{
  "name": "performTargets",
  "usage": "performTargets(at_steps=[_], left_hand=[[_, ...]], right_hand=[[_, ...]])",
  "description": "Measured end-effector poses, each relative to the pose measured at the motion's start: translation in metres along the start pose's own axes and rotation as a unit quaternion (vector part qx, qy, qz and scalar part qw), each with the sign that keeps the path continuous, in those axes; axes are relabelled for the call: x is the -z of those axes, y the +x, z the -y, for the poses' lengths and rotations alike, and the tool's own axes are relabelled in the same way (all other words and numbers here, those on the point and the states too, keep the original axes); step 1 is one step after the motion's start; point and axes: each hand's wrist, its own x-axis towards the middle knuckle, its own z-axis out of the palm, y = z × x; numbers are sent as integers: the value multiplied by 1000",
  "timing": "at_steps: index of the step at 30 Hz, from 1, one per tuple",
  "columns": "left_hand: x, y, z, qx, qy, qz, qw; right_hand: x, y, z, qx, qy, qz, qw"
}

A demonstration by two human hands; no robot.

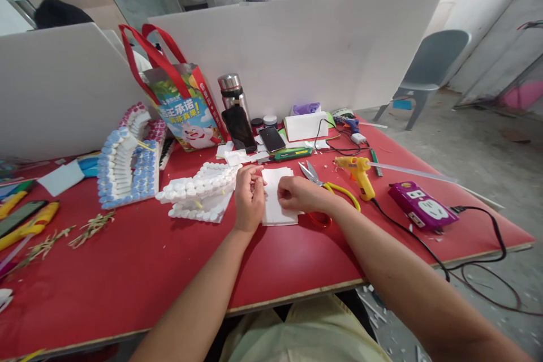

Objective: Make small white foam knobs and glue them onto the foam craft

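Note:
A stack of white paper sheets (280,216) lies on the red table in front of me. My left hand (250,195) rests along its left edge, fingers curled in; what they hold, if anything, is hidden. Curled into a loose fist, my right hand (297,193) sits over the right side of the stack, and its fingertips are out of sight. Just left of my left hand stands a white model built of small rounded pieces (199,186). Scissors with yellow and red handles (341,189) lie partly beneath my right forearm.
Rightward are a yellow glue gun (358,172) with its stick and a purple power strip (422,206) with trailing cords. Behind are a green cutter knife (292,154), a black phone (272,139), a steel flask (231,90) and a shopping bag (186,107). A blue-white model (127,169) stands left.

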Motion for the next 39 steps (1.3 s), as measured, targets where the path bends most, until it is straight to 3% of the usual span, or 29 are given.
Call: performTargets(at_steps=[4, 9, 15, 23, 39], left_hand=[[1, 1, 0, 15, -2, 3, 1000], [0, 0, 1, 21, -9, 21, 1000], [-2, -2, 1, -5, 10, 45, 999], [-1, 1, 4, 30, 2, 32, 999], [0, 2, 4, 72, -43, 31, 996]], right_hand=[[3, -6, 5, -15, 21, 7, 1000], [3, -15, 17, 28, -84, 65, 994], [1, -12, 14, 47, -70, 54, 995], [-6, -16, 22, 84, -117, 49, 988], [-2, -12, 4, 75, 26, 64, 995]])
